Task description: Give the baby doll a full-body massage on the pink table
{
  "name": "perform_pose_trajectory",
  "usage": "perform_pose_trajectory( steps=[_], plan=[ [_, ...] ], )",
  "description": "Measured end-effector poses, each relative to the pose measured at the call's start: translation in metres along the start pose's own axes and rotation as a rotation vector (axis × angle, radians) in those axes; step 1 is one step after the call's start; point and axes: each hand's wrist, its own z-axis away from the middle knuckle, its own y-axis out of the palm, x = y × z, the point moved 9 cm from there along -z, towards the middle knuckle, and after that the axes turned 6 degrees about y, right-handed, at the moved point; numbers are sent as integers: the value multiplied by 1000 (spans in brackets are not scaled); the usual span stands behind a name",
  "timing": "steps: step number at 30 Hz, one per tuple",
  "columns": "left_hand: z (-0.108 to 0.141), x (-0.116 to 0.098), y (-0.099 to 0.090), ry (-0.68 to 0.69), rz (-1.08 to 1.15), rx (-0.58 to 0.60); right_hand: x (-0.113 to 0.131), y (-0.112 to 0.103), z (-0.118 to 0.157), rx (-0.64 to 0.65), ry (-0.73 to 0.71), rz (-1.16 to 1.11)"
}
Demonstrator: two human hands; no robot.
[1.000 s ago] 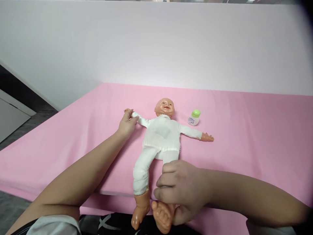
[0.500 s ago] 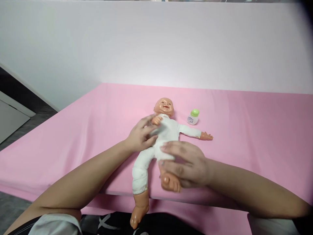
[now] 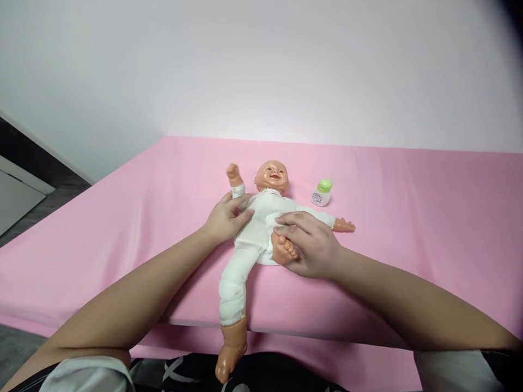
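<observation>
A baby doll (image 3: 261, 220) with a white cloth body lies on its back, its head toward the wall. My left hand (image 3: 226, 219) is curled against the doll's side at its upper arm, thumb on the torso. Beyond my fingers the doll's forearm sticks up. With bent fingers my right hand (image 3: 312, 242) grips the doll's lower leg, folded up over the belly; the bare foot (image 3: 285, 249) shows beside my thumb. The doll's other leg (image 3: 232, 294) is stretched toward me, its foot past the table edge. Its other arm lies out to the right.
A small clear bottle with a green cap (image 3: 321, 193) stands right of the doll's head. A pink cloth (image 3: 392, 228) covers the table. A pale wall (image 3: 261, 71) rises behind it.
My right hand has pushed the doll's leg up from the table edge onto the belly. The doll's arm by my left hand has swung from the chest to point upward and outward.
</observation>
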Motion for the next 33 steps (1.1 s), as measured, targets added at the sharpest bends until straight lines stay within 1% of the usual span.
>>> perform_pose_trajectory(
  steps=[2, 3, 5, 6, 8, 10, 12, 13, 15, 17, 19, 21, 23, 25, 27, 30, 33],
  plan=[
    [1, 29, -2, -206, 133, -48, 18, -6, -4, 28, -44, -86],
    [2, 43, -1, -297, 208, -76, 28, -6, -5, 64, -69, -144],
    [6, 64, 1, -420, 329, -132, 50, 2, -2, 195, -116, -277],
    [7, 69, 1, -443, 366, -162, 61, 10, 3, 279, -136, -334],
    [7, 70, 0, -433, 400, -220, 79, 29, 18, 442, -169, -391],
    [7, 63, -1, -407, 382, -229, 89, 48, 33, 553, -196, -388],
    [6, 52, -3, -377, 289, -210, 92, 60, 43, 610, -198, -397],
    [6, 46, -4, -353, 219, -200, 91, 62, 44, 615, -184, -420],
    [4, 32, -8, -261, 81, -185, 87, 57, 39, 567, -145, -481],
    [1, 16, -8, -123, -34, -162, 83, 38, 26, 431, -124, -535],
    [0, 1, -5, 24, -148, -123, 77, 14, 13, 264, -127, -540],
    [-1, -10, 1, 146, -253, -57, 68, -5, 4, 136, -120, -462],
    [-2, -21, 9, 261, -312, 23, 52, -13, 0, 65, -91, -313],
    [-2, -31, 17, 378, -330, 112, 30, -13, 0, 19, -34, -167],
    [-1, -37, 23, 453, -341, 181, 3, -6, 1, -3, 48, -80],
    [-1, -36, 28, 451, -388, 250, -29, 8, 6, 3, 144, -47],
    [1, -33, 29, 426, -424, 279, -38, 12, 7, -8, 155, -70]
  ],
)
